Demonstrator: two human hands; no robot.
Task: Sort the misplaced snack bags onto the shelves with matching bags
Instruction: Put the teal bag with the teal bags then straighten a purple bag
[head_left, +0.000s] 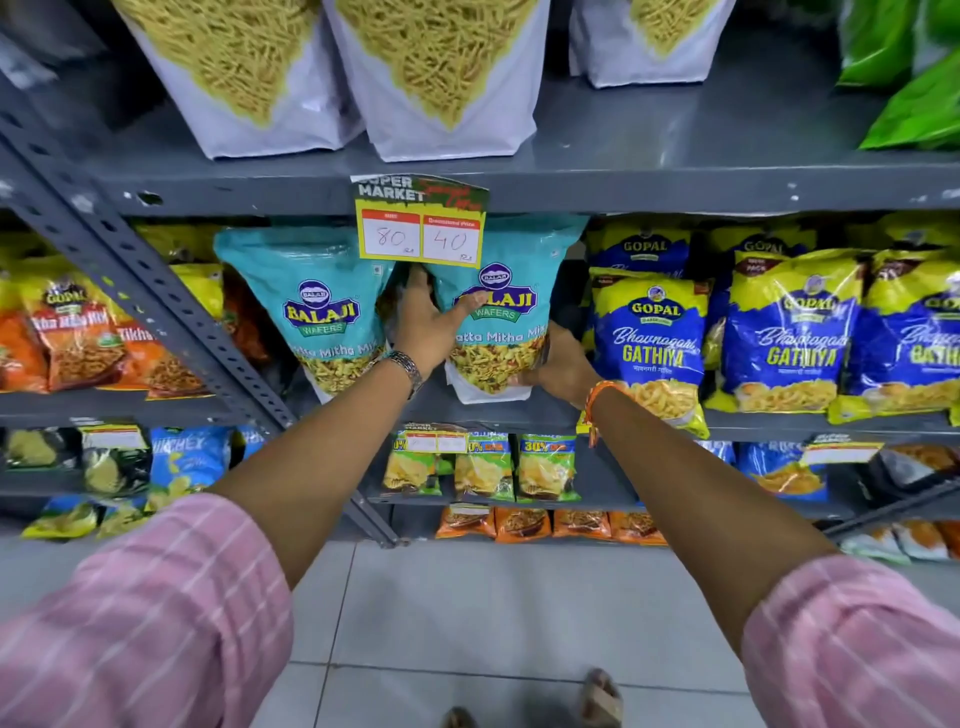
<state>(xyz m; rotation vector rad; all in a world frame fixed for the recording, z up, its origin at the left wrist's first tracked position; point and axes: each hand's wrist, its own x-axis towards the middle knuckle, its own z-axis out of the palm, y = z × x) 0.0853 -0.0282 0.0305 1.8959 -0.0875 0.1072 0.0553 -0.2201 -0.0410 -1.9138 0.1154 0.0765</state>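
Observation:
A teal Balaji Khatta Mitha Mix bag (511, 291) stands upright on the middle shelf (545, 410), right of a matching teal Balaji bag (317, 312). My left hand (431, 322) grips its left edge, thumb across the front and fingers behind. My right hand (561, 364) holds its lower right corner. Blue and yellow Gopal Gathiya bags (649, 338) stand just right of my right hand.
A price tag (421, 223) hangs from the upper shelf edge over the teal bags. White sev pouches (447, 78) stand above. Orange Gopal bags (78, 332) sit left of a slanted grey strut (156, 291). Small bags fill the lower shelves. Tiled floor lies below.

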